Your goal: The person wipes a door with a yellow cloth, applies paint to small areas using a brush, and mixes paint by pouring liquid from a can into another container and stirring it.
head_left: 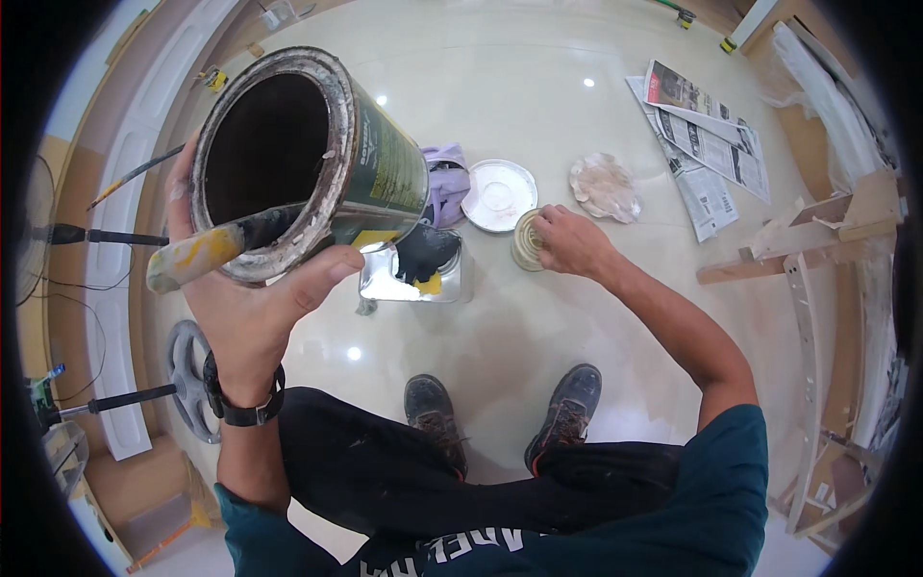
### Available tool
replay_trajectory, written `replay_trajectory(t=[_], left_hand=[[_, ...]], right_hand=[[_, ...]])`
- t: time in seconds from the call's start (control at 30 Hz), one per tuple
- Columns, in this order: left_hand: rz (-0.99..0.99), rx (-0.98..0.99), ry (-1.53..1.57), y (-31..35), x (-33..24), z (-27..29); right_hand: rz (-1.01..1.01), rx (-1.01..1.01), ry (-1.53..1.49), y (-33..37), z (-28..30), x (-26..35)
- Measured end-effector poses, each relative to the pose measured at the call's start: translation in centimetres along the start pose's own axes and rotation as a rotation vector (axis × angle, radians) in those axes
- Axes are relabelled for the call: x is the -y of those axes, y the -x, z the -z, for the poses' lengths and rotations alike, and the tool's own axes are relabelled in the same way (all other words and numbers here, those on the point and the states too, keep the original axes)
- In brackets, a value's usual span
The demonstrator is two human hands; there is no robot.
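Note:
My left hand [255, 322] is wrapped round a large green paint can [385, 178], raised high at the left and tipped so that its dark mouth faces me. Dried paint crusts the can's rim. Across the rim lies a thick handle [202, 255] smeared with yellow and white; its other end is lost in the dark inside. Down near the floor, my right hand [572, 242] has its fingers closed on the top of a small round tin [525, 242]. What the fingertips pinch there is partly hidden.
A rectangular metal tin [385, 279] with black paint on top stands below the can. Beyond it are a white round lid [502, 195], a purple bag [444, 197] and a crumpled wad [606, 186]. Newspapers [707, 149] and a wooden frame [760, 266] lie right; a fan stand [111, 237] is left.

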State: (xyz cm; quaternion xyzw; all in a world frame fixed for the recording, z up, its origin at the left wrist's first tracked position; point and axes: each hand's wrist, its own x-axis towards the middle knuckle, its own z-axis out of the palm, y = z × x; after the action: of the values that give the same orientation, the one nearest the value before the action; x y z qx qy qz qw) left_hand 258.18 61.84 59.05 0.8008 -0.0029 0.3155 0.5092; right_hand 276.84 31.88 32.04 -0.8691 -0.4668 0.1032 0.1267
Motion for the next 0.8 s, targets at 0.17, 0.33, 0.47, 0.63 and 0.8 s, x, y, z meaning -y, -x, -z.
replay_trajectory(t=[0.17, 0.33, 0.47, 0.63, 0.8], left_hand=[[-0.016, 0.011, 0.040, -0.1, 0.3, -0.4], [-0.044, 0.106, 0.042, -0.1, 1.1, -1.5], [-0.055, 0.139, 0.075, 0.1, 0.8, -2.1], [-0.099, 0.166, 0.024, 0.3, 0.4, -1.6], [-0.097, 0.187, 0.012, 0.7, 0.6, -0.4]], right_hand=[[0.023, 0.016, 0.169, -0.5, -0.7, 0.8], [-0.060, -0.035, 0.046, -1.1, -0.7, 0.4], [-0.053, 0.020, -0.044, -1.7, 0.0, 0.0], [-0.005, 0.066, 0.005, -1.9, 0.4, 0.1], [0.009, -0.066, -0.047, -0.4, 0.4, 0.8]])
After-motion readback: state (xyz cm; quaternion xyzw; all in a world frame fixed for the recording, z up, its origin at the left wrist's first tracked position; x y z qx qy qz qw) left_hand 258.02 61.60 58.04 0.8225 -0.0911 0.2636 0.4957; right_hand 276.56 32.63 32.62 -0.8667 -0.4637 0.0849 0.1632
